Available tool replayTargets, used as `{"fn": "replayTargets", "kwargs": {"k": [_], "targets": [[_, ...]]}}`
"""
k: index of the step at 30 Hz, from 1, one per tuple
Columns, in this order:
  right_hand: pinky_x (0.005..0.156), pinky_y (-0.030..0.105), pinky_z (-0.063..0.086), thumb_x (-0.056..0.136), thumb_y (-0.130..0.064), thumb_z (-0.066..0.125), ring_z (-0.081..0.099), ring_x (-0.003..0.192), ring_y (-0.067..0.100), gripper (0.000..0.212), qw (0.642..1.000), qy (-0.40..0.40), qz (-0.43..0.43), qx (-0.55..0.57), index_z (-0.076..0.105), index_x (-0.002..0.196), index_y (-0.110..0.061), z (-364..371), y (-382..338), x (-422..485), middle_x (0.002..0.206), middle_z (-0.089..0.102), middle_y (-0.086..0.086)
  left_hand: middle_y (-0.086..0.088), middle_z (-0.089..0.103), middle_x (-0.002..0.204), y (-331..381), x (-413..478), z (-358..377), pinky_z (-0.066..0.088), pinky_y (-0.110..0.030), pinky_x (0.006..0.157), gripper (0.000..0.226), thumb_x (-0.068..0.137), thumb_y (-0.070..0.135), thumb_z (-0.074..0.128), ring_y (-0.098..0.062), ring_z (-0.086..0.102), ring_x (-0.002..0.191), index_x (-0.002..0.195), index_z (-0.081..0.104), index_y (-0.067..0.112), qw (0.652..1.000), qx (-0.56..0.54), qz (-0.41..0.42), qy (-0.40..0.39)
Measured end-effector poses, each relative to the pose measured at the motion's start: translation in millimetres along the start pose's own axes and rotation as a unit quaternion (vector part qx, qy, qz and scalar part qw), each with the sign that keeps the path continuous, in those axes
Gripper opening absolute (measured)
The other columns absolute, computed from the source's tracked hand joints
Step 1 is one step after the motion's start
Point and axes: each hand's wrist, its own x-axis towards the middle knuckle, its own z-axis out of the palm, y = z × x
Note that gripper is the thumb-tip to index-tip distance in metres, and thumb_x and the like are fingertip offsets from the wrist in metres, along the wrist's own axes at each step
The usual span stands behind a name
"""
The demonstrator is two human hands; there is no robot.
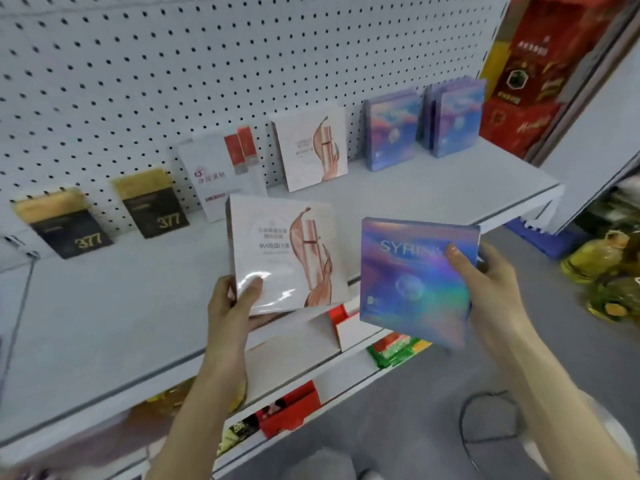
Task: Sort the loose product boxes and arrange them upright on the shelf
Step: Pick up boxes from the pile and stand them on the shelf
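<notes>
Both hands are raised before the shelf (433, 188), each gripping one loose box. My left hand (230, 303) pinches the lower left corner of the white box with the pink ribbon design (287, 251), thumb on its face; my right hand (485, 282) clasps the right edge of the iridescent purple box (412, 278), thumb across the lettering. Neither box touches the shelf; both hang just in front of its front edge, the purple one tilted. On the shelf, leaning against the pegboard (173, 64), stand two black-and-gold boxes (152, 206), a white box with red tubes (221, 171), a matching pink-ribbon box (311, 147) and purple boxes (391, 129) further right. To do this step well, I judge each held box should go beside its match, base set down first, face forward, then leaned back gently so neighbours are not toppled.
</notes>
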Motion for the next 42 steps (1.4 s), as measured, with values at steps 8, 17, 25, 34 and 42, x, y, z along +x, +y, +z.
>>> {"fn": "replayTargets", "kwargs": {"k": [8, 17, 25, 34, 42], "targets": [[0.075, 0.040, 0.048, 0.090, -0.020, 0.066, 0.060, 0.080, 0.024, 0.002, 0.997, -0.058, -0.019, -0.039, 0.065, 0.090, -0.019, -3.2, 12.6, 93.7, 0.095, 0.067, 0.022, -0.001, 0.068, 0.107, -9.1, 34.5, 58.7, 0.055, -0.040, 0.087, 0.021, 0.090, 0.014, 0.063, -0.021, 0.065, 0.100, 0.108, 0.053, 0.013, 0.998, 0.047, 0.042, 0.026], [0.060, 0.029, 0.057, 0.092, -0.015, 0.062, 0.068, 0.069, 0.017, 0.008, 0.994, -0.100, 0.007, -0.032, 0.065, 0.098, -0.010, 14.8, 13.6, 212.8, 0.081, 0.072, 0.004, -0.005, 0.066, 0.103, -20.5, 146.4, 125.9, 0.052, -0.048, 0.088, 0.029, 0.082, 0.020, 0.069, -0.026, 0.063, 0.100, 0.106, 0.054, 0.013, 0.996, -0.026, 0.063, 0.055], [0.057, 0.025, 0.057, 0.091, -0.015, 0.062, 0.068, 0.066, 0.009, 0.008, 0.992, -0.121, 0.013, -0.011, 0.065, 0.099, -0.015, 34.9, 22.1, 286.0, 0.076, 0.073, -0.007, 0.001, 0.060, 0.109, -21.9, 234.4, 148.8, 0.048, -0.011, 0.072, 0.028, 0.086, 0.014, 0.069, -0.012, 0.061, 0.095, 0.109, 0.055, 0.022, 0.973, 0.144, 0.136, 0.117], [0.076, 0.040, 0.056, 0.090, -0.023, 0.064, 0.067, 0.080, 0.017, 0.008, 0.990, -0.136, 0.041, -0.026, 0.068, 0.097, -0.020, 38.9, 38.0, 323.7, 0.090, 0.073, -0.002, 0.005, 0.063, 0.105, -25.3, 263.9, 147.8, 0.041, 0.001, 0.067, 0.038, 0.086, 0.019, 0.069, -0.009, 0.059, 0.091, 0.121, 0.055, 0.012, 0.957, 0.191, 0.119, 0.186], [0.073, 0.041, 0.057, 0.075, -0.041, 0.072, 0.068, 0.077, 0.017, 0.025, 0.986, -0.154, 0.061, -0.017, 0.069, 0.092, -0.023, 45.0, 40.1, 334.6, 0.090, 0.073, 0.000, -0.015, 0.066, 0.106, -27.5, 281.6, 153.5, 0.041, -0.021, 0.074, 0.036, 0.094, 0.033, 0.056, -0.028, 0.061, 0.096, 0.117, 0.057, 0.005, 0.949, 0.227, 0.090, 0.197]]}}
